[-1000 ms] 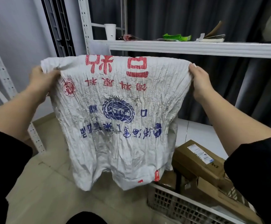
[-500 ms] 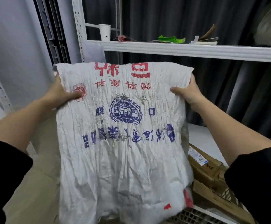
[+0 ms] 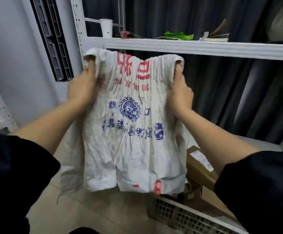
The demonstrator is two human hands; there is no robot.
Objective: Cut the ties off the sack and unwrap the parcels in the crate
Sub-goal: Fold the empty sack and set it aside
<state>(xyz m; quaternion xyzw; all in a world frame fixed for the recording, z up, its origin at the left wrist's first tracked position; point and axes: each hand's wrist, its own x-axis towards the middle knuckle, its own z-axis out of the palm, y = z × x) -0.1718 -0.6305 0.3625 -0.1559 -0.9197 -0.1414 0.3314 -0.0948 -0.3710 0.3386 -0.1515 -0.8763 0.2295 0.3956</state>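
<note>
A crumpled white woven sack with red and blue print hangs in front of me, printed side upside down. My left hand grips its upper left edge and my right hand grips its upper right edge, both with fingers tucked into the cloth. The sack is bunched narrower between the hands and its lower end is folded up. Below right, brown cardboard parcels sit in a grey slotted crate; the sack hides part of them. No ties are visible.
A white metal shelf crosses behind the sack, carrying a paper cup, a green wrapper and papers. Dark curtains hang behind. A shelf upright and a grey wall stand to the left. Beige floor lies below.
The hands have moved closer together and regripped the top corners, gathering the sack narrower. The sack's lower end has come up and folded, showing the crate and parcels again.
</note>
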